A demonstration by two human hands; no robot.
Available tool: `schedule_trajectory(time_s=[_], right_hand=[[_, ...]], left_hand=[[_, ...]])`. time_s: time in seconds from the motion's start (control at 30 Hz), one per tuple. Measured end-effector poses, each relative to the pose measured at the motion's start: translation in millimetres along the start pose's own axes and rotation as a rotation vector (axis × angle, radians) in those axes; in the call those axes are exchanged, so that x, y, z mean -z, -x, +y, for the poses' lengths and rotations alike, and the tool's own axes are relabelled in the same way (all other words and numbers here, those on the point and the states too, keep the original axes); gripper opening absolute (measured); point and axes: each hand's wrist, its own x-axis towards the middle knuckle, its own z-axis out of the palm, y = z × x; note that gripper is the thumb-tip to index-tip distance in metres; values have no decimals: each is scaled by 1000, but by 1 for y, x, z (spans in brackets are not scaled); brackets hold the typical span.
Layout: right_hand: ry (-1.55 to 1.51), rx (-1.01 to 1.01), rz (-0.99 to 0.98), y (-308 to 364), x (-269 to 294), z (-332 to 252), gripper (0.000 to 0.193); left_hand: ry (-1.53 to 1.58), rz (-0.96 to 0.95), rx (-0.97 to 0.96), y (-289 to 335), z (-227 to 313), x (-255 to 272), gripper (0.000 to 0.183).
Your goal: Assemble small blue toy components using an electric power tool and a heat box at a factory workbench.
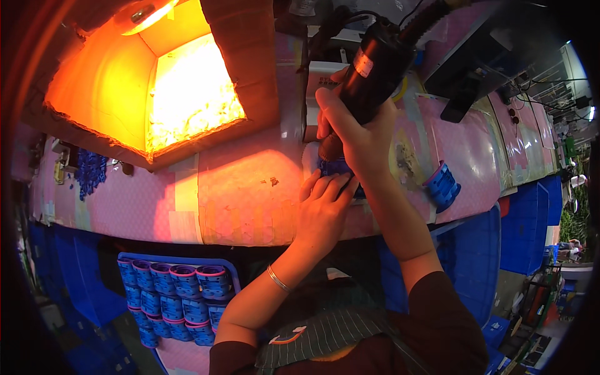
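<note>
My right hand (365,134) is wrapped around the thick body of a black electric screwdriver (375,69), whose cable leads off at the top. The tool is tilted, with its narrow end over a small blue part (335,166). Against that same part press the bent fingers of my left hand (325,203), holding it on the table. Fingers and the screwdriver cover most of the part, so its shape and the tool's tip cannot be made out. A few tiny dark pieces, perhaps screws (274,182), lie left of my left hand.
A brightly lit open box (259,69) stands at the back left of the pink-covered table (244,212). A blue cylindrical piece (442,187) sits to the right. Rolled blue pieces with pink edges (185,281) fill a tray below left. Blue bins (465,262) stand below the table's edge.
</note>
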Motion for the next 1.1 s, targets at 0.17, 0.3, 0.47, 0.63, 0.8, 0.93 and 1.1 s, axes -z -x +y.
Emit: schedule_trajectory(time_s=[0.17,0.3,0.47,0.63,0.8,0.93,1.1], right_hand=[[0,19,7,1,0,-12,26],[44,-14,23,2,9,-21,28],[43,-36,52,5,13,-7,29],[61,-48,68,6,16,-2,28],[64,-35,60,5,16,-2,27],[53,-65,91,5,16,2,27],[39,9,55,10,15,4,28]], left_hand=[[-11,16,5,3,-3,-3,37],[-15,5,-6,0,0,-1,37],[-24,11,-11,0,-1,-1,38],[-17,-5,0,-1,1,1,39],[-28,-2,3,0,0,1,40],[-23,-14,6,-1,1,2,40],[-7,-19,19,1,0,0,39]])
